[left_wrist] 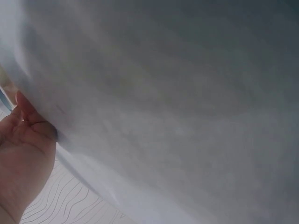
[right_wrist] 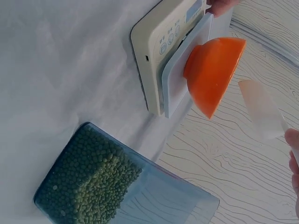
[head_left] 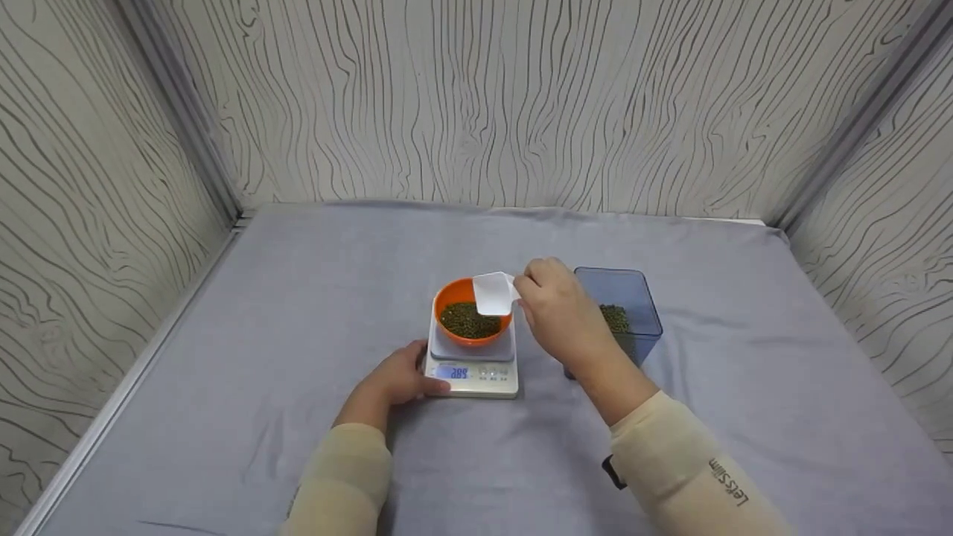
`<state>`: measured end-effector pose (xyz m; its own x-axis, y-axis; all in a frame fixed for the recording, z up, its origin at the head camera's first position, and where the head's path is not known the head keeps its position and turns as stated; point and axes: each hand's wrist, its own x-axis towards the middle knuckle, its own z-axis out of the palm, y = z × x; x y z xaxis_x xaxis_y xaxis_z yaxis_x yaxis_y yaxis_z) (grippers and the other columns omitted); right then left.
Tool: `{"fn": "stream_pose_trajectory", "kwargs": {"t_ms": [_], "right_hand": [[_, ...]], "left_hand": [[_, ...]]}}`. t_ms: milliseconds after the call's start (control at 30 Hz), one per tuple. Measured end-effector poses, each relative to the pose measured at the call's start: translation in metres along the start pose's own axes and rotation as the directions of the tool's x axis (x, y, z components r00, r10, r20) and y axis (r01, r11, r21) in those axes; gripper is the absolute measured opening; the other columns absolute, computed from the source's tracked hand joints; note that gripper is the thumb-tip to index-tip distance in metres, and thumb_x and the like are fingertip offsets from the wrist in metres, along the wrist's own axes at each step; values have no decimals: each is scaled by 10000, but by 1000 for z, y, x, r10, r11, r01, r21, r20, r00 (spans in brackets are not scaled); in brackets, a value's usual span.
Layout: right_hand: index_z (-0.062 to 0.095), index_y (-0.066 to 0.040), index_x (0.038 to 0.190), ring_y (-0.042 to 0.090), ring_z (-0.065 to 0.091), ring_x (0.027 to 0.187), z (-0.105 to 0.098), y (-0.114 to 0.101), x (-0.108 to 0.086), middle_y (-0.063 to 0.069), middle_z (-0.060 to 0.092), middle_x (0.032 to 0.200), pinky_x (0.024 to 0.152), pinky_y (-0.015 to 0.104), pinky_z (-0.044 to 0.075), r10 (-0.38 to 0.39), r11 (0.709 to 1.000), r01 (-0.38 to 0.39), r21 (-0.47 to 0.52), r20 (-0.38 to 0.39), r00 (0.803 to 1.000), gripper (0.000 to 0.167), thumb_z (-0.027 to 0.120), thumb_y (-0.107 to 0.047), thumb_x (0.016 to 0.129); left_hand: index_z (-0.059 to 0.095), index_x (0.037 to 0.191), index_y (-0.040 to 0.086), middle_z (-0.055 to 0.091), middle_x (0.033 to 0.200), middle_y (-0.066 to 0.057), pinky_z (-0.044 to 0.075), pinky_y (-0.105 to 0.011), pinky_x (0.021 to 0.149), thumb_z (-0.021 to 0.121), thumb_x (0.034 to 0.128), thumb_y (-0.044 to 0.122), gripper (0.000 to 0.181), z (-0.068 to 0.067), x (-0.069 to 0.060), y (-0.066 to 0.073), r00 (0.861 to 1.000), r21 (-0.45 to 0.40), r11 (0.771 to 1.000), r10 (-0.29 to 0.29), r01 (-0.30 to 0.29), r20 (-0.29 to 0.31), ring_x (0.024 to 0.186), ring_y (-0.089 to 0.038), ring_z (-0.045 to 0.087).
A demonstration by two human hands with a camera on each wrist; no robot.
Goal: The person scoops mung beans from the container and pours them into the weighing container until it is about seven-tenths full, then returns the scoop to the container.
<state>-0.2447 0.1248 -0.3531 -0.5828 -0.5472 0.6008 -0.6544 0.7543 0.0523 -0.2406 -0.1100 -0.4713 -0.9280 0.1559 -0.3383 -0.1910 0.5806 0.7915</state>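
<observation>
My right hand pinches the handle of a white scoop, holding it tilted above the right side of an orange bowl. No beans show in the scoop, and in the right wrist view it stands apart from the bowl's rim. Small green beans lie in the bowl, which sits on the platform of a white kitchen scale. The scale's display is lit, its digits too small to read surely. With its thumb on the front panel and fingers along the left edge, my left hand holds the scale.
Right of the scale, partly behind my right forearm, stands a clear bluish container with more green beans at its bottom. A grey cloth covers the table. Patterned wall panels rise at the back and sides.
</observation>
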Motion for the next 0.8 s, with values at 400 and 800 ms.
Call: {"fn": "stream_pose_trajectory", "kwargs": {"t_ms": [400,800], "right_hand": [[643,-6,847,241,467,763,-13,13,-3,62,506,800,680,322,429,57,998,-56,33,-22,998,163,734,9,713],[643,47,799,293,467,722,-54,42,-13,114,518,753,661,372,419,173,985,-172,-32,2,985,161,727,74,664]], "left_hand": [[356,1396,84,435,1369,-115,235,-455,1066,803,673,259,868,0,2,1,1000,6,1000,5,-5,2,1222,-264,386],[347,1401,82,432,1370,-111,246,-446,1061,806,672,256,878,1,3,-3,1000,1,1000,7,-7,2,1215,-258,386]]}}
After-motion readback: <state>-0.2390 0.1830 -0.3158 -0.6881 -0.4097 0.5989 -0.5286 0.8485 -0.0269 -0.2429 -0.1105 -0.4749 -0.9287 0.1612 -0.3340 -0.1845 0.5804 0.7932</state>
